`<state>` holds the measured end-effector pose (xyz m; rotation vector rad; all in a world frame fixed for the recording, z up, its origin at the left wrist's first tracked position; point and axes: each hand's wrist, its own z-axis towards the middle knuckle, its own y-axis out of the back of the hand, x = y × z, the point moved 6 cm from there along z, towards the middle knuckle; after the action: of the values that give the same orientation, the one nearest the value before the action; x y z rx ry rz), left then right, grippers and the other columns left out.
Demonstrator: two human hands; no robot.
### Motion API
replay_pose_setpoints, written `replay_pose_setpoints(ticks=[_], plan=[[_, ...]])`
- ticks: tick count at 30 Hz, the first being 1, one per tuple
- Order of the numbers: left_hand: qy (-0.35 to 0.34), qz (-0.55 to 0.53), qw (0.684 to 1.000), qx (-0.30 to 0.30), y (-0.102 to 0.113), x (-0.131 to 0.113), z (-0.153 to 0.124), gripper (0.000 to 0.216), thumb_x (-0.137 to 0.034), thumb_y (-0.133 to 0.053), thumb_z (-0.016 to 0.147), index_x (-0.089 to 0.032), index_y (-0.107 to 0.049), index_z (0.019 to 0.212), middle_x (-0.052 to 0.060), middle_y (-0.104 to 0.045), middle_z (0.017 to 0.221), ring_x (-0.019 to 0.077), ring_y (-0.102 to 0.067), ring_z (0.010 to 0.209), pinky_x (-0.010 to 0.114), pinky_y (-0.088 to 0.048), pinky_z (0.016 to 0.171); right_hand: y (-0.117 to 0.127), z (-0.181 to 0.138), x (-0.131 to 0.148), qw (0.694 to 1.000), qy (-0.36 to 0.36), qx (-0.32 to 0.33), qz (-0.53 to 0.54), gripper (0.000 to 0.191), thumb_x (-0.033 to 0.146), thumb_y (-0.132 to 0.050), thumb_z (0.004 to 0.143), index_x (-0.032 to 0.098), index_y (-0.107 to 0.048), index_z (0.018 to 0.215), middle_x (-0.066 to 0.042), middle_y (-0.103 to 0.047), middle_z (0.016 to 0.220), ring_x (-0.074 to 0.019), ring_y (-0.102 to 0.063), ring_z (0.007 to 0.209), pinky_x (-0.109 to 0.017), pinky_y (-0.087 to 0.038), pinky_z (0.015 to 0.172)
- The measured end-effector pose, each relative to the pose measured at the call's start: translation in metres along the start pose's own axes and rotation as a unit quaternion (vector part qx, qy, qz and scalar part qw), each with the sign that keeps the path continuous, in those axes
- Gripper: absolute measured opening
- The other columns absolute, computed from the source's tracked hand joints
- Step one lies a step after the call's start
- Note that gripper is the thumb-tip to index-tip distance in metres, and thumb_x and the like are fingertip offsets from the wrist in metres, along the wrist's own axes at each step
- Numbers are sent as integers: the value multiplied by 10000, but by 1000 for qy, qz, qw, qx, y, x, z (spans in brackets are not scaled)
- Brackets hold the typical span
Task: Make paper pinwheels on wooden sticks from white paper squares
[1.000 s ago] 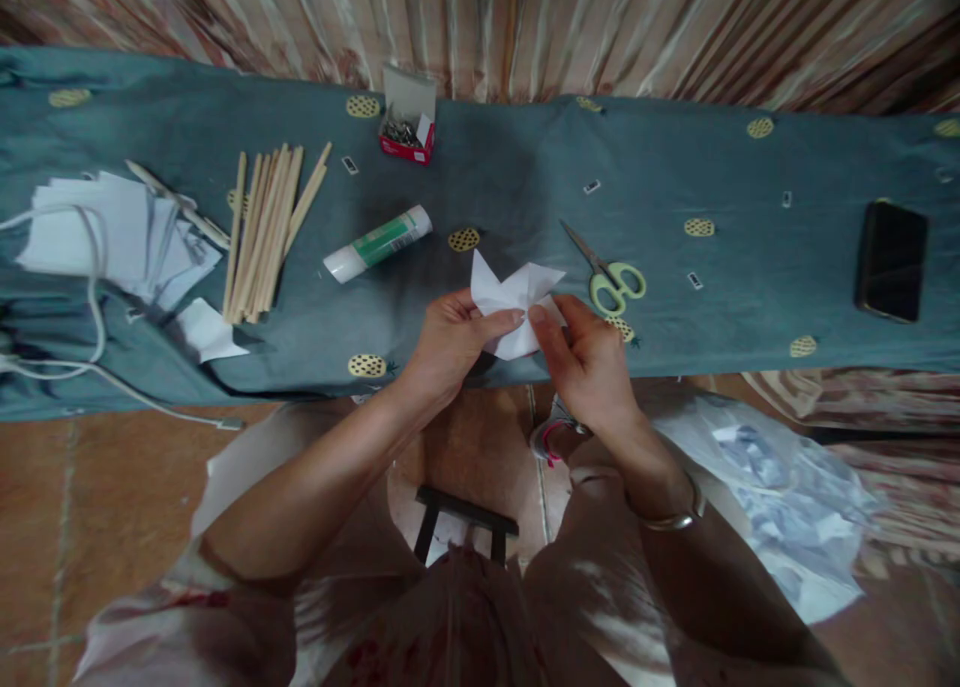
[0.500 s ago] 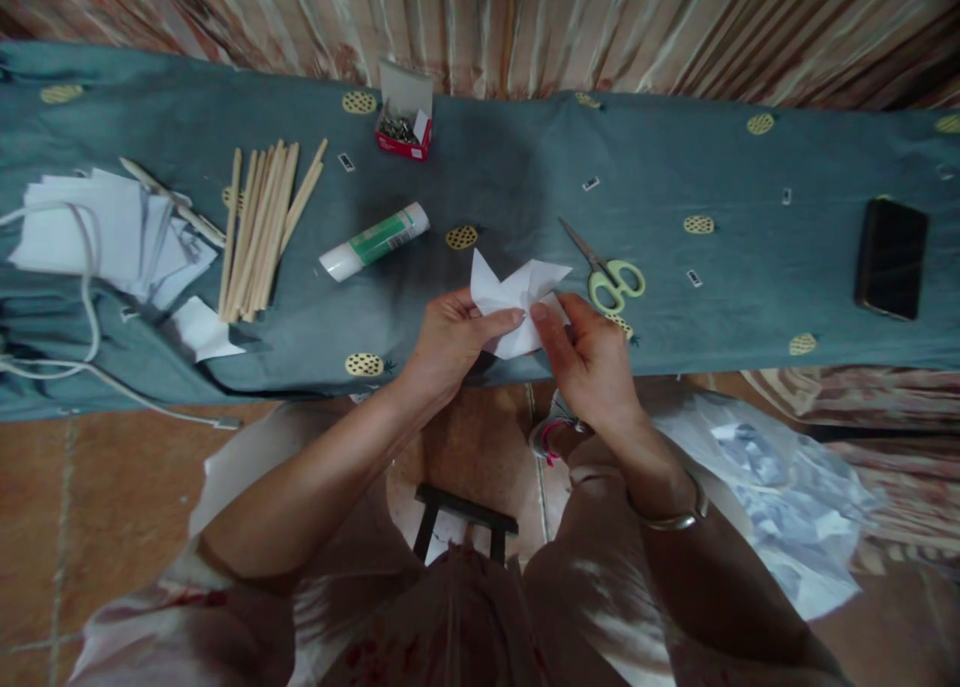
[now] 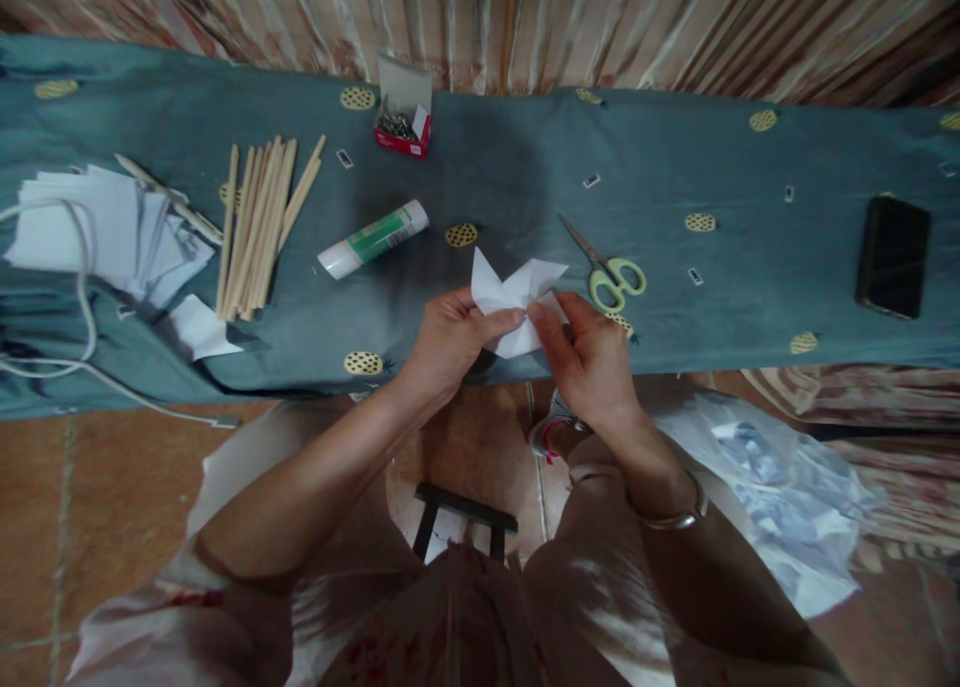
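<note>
**Two hands are pinching a white, many-pointed folded-paper piece (image 3: pixel 514 285) between them**

A white plastic cylinder with a green label, apparently a glue stick (image 3: pixel 373 239), is lying on the teal, pineapple-patterned cloth (image 3: pixel 495 167) and serving as the landmark here. Its long axis is slanting from near left to far right. The folded-paper piece is sitting to its right and nearer the person, between the hands. No clear long axis is showing in the paper; its points are spreading from the middle, two of them facing away from the person.

The left hand (image 3: pixel 450 342) is grasping the paper's left side, and the right hand (image 3: pixel 596 362) is grasping its right side. Both thumbs are pressing close together at the centre, so neither hand is lying nearer the paper. Whether the thumbtips are touching, or hiding something small, I cannot tell. The left hand is the nearer one to the glue stick.

Right of the glue stick, metal scissors with pale-green handles (image 3: pixel 602 267) are resting near the right hand, blades pointing away from the person and leftward. Beyond the glue stick, a small red-and-white cardboard box (image 3: pixel 403 139) is standing with its lid raised, holding small metal pieces. Left of it, slender pale wooden sticks (image 3: pixel 259 227) are lying bunched together.
</note>
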<state>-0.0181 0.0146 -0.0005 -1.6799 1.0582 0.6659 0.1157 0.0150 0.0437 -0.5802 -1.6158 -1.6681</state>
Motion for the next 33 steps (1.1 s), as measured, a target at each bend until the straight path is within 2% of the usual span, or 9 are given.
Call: replay_pose_setpoints(ticks=[14,25,33], plan=[[14,2,1000,-7,0,2,-1,214,-252,-862,556,-170,-724,697,-1,-727,709,121,-608,613,260,-472,634,-1,-1,0,1000,-13,-4,-6,289,383,-503,958,221,-493,719,52,-443,552,-97,-385,477,-266,-275,487],[6,3,1000,18,-4,-3,-2,242,-293,-865,568,-161,-725,715,-3,-721,689,127,-622,635,257,-475,664,-1,0,-1,1000,-11,-17,-22,295,376,-507,957,217,-483,709,57,-432,547,-91,-368,466,-266,-262,494],[-2,15,1000,-3,0,-2,0,236,-237,-865,530,-158,-718,696,-8,-727,702,122,-617,628,260,-490,660,-3,-1,-1,1000,-9,-14,-12,280,363,-523,955,215,-498,719,45,-471,556,-97,-420,489,-259,-284,500]])
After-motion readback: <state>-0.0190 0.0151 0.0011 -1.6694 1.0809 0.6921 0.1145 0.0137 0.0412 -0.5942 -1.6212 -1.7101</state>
